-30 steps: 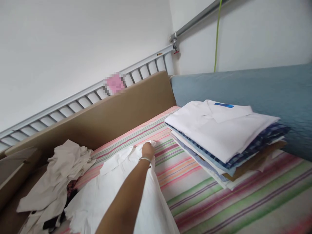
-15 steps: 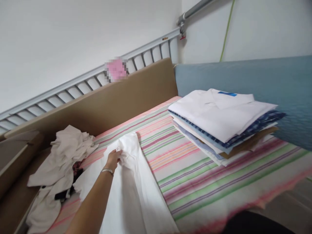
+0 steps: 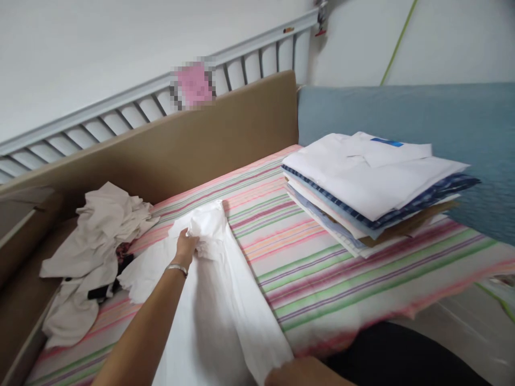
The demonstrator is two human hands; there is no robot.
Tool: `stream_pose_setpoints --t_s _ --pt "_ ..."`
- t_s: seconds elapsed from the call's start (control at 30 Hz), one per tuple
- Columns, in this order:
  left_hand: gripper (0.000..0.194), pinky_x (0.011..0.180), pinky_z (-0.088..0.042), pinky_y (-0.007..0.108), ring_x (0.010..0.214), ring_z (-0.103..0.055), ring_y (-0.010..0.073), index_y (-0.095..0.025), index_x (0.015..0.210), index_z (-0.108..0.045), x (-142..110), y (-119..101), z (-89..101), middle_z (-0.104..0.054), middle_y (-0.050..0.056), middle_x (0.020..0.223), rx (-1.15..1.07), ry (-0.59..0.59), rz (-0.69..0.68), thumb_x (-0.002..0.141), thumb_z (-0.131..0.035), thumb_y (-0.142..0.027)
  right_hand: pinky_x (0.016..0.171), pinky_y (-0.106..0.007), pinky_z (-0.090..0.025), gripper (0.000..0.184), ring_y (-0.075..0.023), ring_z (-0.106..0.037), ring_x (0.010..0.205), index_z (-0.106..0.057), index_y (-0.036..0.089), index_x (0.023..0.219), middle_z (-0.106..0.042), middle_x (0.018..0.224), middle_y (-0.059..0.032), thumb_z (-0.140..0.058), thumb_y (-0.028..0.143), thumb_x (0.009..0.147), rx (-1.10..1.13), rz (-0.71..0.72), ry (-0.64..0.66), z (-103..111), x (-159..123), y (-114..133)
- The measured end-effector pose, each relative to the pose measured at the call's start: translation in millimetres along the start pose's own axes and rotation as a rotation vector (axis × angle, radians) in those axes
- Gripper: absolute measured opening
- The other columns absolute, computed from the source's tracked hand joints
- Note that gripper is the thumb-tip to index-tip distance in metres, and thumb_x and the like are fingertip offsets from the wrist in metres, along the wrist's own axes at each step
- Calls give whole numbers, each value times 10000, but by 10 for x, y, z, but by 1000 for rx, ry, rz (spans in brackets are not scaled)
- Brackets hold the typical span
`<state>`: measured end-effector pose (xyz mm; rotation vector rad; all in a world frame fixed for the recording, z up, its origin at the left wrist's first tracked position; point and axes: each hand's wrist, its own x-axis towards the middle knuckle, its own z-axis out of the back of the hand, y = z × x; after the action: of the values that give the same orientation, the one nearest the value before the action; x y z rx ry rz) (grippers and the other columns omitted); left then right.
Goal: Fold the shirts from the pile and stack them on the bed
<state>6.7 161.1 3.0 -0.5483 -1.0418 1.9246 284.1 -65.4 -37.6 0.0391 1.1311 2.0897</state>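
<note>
A white shirt point(image 3: 217, 316) lies spread over the striped bed sheet, its far end bunched into folds. My left hand point(image 3: 187, 247), a silver bangle at its wrist, pinches the cloth near that bunched end. At the bottom edge of the view my right hand point(image 3: 303, 373) rests against the near right side of the shirt; its fingers are cut off or hidden. Just left of the shirt sits a crumpled heap of off-white clothes point(image 3: 96, 236) with some dark cloth under it.
A stack of folded shirts point(image 3: 362, 177), white on top, stands at the right on the striped sheet point(image 3: 314, 289). Behind are a brown bed board point(image 3: 225, 134), a blue headboard point(image 3: 386, 112) and a radiator point(image 3: 132, 115) carrying a pink item. A dark rounded shape point(image 3: 394, 354) is at the lower right.
My left hand has come back and left from the shirt's far right corner, taking hold nearer its middle. My right hand has entered at the bottom. The view has tilted down.
</note>
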Motion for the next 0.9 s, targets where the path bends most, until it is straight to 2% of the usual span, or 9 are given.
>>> stream_pose_setpoints --t_s 0.07,0.13,0.23,0.27,0.43,0.57,0.73,0.83,0.9 --pt "635 912 -448 455 1102 -545 301 -131 1236 -468 -12 -116 34 -597 164 1132 81 -49 -83 625 -640 -115 610 -193 -443 197 -170 -665 736 -715 274 876 -727 805 4 -549 288 770 40 5 40 -1 99 8" --pt "620 1051 -318 468 1275 -388 301 -159 1281 -439 -36 -280 3 -481 163 1323 208 -72 -309 692 -631 -197 649 -188 -442 273 -165 -664 780 -700 301 994 -730 883 10 -577 286 751 111 23 12 30 203 21" --pt "497 1111 -220 449 1347 -283 270 -155 1308 -431 -83 -481 -221 -429 142 1396 488 73 -752 849 -466 -342 707 -189 -439 407 -170 -659 843 -657 321 1106 -724 951 12 -598 223 715 182 19 5 64 333 32" --pt "502 1119 -190 463 1364 -247 269 -156 1323 -419 -94 -505 -332 -408 135 1416 586 149 -829 872 -416 -377 703 -195 -441 400 -179 -660 855 -666 321 1092 -724 951 8 -582 202 719 182 -15 28 69 357 31" --pt "612 1096 -119 571 1389 -150 308 -158 1397 -302 -49 -265 -844 -255 133 1493 816 357 -675 878 -355 -478 607 -208 -438 362 -200 -668 806 -690 340 1041 -731 886 0 -560 212 729 197 -158 157 168 243 19" --pt "670 1093 -99 573 1398 -106 304 -137 1426 -212 56 -71 -992 -158 145 1518 797 387 -591 883 -283 -522 663 -212 -444 422 -179 -660 818 -658 349 1098 -726 916 14 -585 205 708 225 -123 145 323 80 73" --pt "626 1079 -147 576 1392 -144 303 -172 1412 -260 -68 -218 -854 -198 142 1508 754 458 -566 880 -353 -490 673 -258 -479 370 -201 -671 833 -671 366 1059 -725 943 18 -602 254 713 151 -172 225 348 66 127" --pt "565 1099 -132 538 1401 -117 261 -190 1406 -272 -525 -177 -509 -202 111 1513 696 458 -633 895 -364 -414 715 -282 -500 323 -208 -671 868 -688 364 1012 -722 964 26 -664 306 696 20 -122 249 216 65 84" --pt "519 1121 -116 490 1404 -118 226 -215 1387 -316 -975 60 -124 -235 76 1509 574 439 -713 896 -368 -376 725 -301 -508 303 -220 -674 863 -708 335 969 -730 924 14 -700 292 669 -110 -146 225 73 18 32"
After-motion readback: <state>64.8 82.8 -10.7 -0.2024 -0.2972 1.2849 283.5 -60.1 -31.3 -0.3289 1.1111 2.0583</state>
